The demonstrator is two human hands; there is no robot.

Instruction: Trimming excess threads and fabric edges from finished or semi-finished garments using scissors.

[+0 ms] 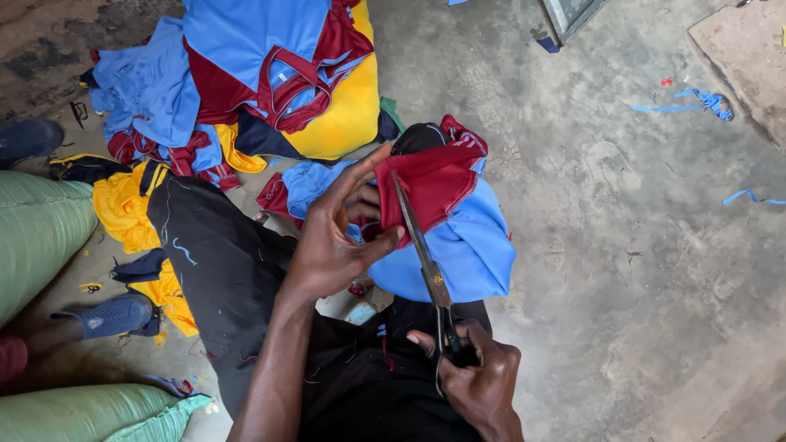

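Scissors (422,245) in right hand (479,381) cut maroon cloth (434,184) gripped by left hand (336,241).

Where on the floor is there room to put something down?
The bare concrete floor right of the blue and maroon garment has room, with only blue scraps near the top. The left is crowded: clothes pile, green sacks, slipper.

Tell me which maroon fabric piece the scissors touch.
The maroon piece pinched in the left hand; the scissors lie against it. Other maroon pieces rest in the pile.
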